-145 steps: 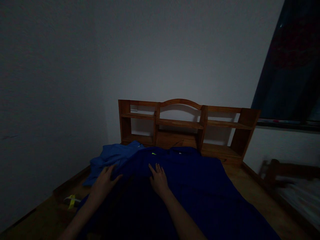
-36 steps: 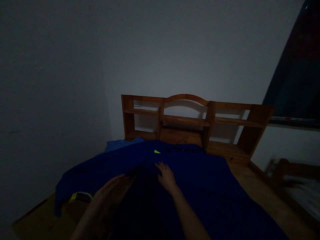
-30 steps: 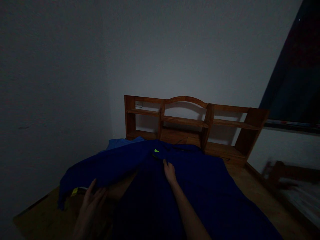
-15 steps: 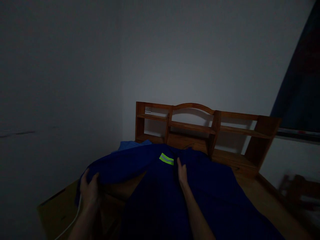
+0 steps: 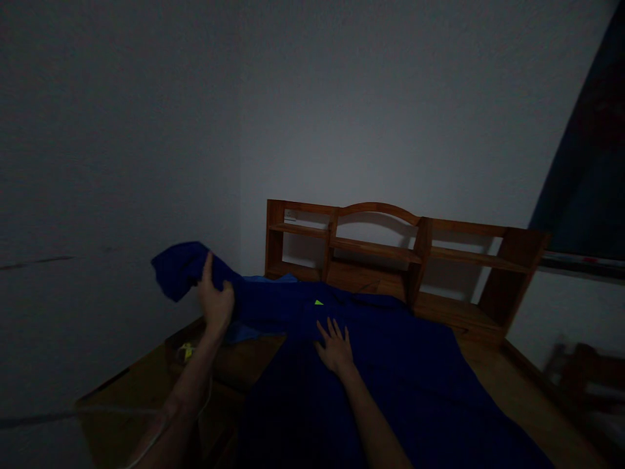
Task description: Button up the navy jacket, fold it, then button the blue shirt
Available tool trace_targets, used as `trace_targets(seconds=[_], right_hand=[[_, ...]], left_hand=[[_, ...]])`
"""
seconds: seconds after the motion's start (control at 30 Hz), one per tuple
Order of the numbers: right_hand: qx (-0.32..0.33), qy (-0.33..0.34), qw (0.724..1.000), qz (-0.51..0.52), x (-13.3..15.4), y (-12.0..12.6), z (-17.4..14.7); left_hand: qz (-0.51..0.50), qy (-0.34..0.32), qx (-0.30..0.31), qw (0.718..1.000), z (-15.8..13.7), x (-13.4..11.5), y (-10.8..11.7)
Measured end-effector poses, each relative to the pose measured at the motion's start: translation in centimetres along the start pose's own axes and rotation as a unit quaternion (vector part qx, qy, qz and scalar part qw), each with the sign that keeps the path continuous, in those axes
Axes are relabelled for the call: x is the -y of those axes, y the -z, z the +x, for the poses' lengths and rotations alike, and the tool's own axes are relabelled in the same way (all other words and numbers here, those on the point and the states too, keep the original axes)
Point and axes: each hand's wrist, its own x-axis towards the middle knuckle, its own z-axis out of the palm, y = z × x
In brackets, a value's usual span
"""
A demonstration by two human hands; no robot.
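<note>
A dark blue jacket (image 5: pixel 400 365) lies spread out, its far end close to the wooden headboard. My left hand (image 5: pixel 215 303) grips its left sleeve near the cuff and holds that end raised, with the cuff end hanging past the fingers toward the wall. My right hand (image 5: pixel 336 348) rests flat on the jacket's chest, fingers spread. Just beyond those fingertips a small bit of yellow-green reflective strip (image 5: pixel 319 302) shows; the rest of the strip is hidden.
A wooden headboard with shelves (image 5: pixel 375 247) stands against the wall. Light blue cloth (image 5: pixel 244 333) lies under the raised sleeve. A cardboard box (image 5: pixel 112 397) is at lower left, with a small yellow item (image 5: pixel 187 352) beyond my left forearm. A dark curtain (image 5: pixel 586 163) hangs at right.
My left hand has lifted the sleeve end up and to the right. My right hand has come nearer and left, fingers now spread. Most of the reflective strip has gone out of sight.
</note>
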Motion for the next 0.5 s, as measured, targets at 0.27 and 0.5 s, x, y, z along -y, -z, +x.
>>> trace_targets(seconds=[0.27, 0.5], right_hand=[[-0.045, -0.058, 0.714, 0.697, -1.7, 7.3, -0.2], [-0.062, -0.298, 0.621, 0.722, -14.6, 16.9, -6.4]], left_hand=[[-0.014, -0.376, 0.373, 0.848, -8.2, -12.7, -7.8], [-0.015, -0.418, 0.496, 0.761, -22.0, -10.8, -10.1]])
